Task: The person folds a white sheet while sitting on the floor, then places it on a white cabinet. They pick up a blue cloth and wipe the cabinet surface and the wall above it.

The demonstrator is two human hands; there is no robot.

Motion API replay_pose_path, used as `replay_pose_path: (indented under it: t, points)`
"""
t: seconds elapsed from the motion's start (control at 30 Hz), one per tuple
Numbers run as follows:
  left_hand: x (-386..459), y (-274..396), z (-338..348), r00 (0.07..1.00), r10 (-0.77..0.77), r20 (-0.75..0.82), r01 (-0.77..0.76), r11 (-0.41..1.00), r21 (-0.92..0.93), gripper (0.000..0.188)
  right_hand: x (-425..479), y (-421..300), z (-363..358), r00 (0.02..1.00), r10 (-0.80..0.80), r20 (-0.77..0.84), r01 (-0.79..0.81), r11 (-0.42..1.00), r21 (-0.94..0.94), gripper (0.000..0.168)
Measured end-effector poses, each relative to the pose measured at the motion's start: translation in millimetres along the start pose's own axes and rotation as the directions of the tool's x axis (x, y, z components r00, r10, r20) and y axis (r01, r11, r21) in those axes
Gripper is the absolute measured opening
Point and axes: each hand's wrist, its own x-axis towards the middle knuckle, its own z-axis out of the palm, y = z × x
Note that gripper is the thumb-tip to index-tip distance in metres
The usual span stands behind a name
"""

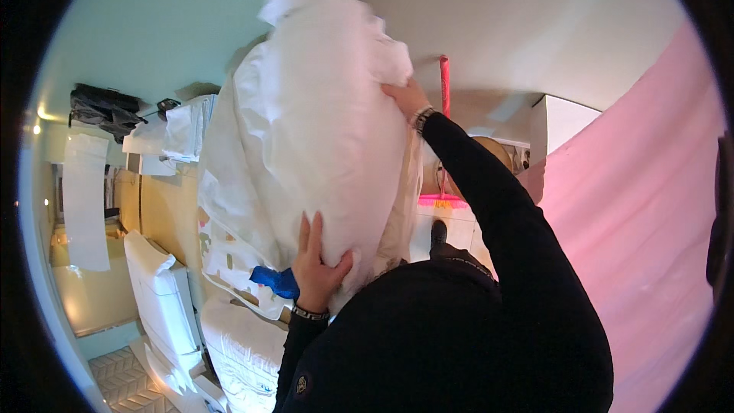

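Observation:
A bulky piece of white bedding [327,126], either a duvet or a large pillow, lies in front of me, its far end bunched up near the wall. My right hand [406,100] is closed around its right edge, the thumb hidden from view. Against its near end rests my left hand [321,269], fingers and thumb spread on the fabric. A crumpled blue cloth [275,282] lies beside my left wrist. Under the bedding, a white cloth with a coloured pattern [235,258] shows at the left.
On the right stand a pink broom [445,86] and a white box [567,120], beside a pink fabric sheet [636,195]. Plastic-wrapped white bedding [246,350] is near my left side. Farther left are folded white items [189,126], black bags [106,106] and a long white padded piece [163,304].

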Motion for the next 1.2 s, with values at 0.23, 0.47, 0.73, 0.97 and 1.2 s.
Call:
replay_pose_path:
  t: [0.23, 0.47, 0.73, 0.97, 1.2]
  points:
    - [2, 12, -2, 0.991, -0.013, 0.133, 0.006, 0.999, 0.049, 0.08, -70, -9, -13, 0.997, 0.079, -0.01, -0.079, 0.997, 0.002, 0.053]
    - [11, 40, -15, 0.969, 0.24, 0.052, -0.245, 0.963, 0.113, 0.075, -211, 56, 34, 0.995, 0.087, 0.042, -0.066, 0.928, -0.366, 0.065]
    - [3, 50, -22, 0.987, 0.145, 0.074, -0.162, 0.914, 0.373, 0.089, -192, 8, 78, 0.723, -0.148, 0.675, 0.574, 0.671, -0.469, 0.018]
    - [19, 42, -32, 0.999, -0.018, -0.031, 0.031, 0.866, 0.499, 0.112, -157, -45, 144, 0.508, -0.318, 0.801, 0.848, 0.347, -0.4, 0.014]
    - [27, -11, -51, 0.994, -0.074, -0.083, 0.107, 0.842, 0.528, 0.113, -159, -37, 160, 0.608, -0.25, 0.753, 0.579, 0.789, -0.206, 0.026]
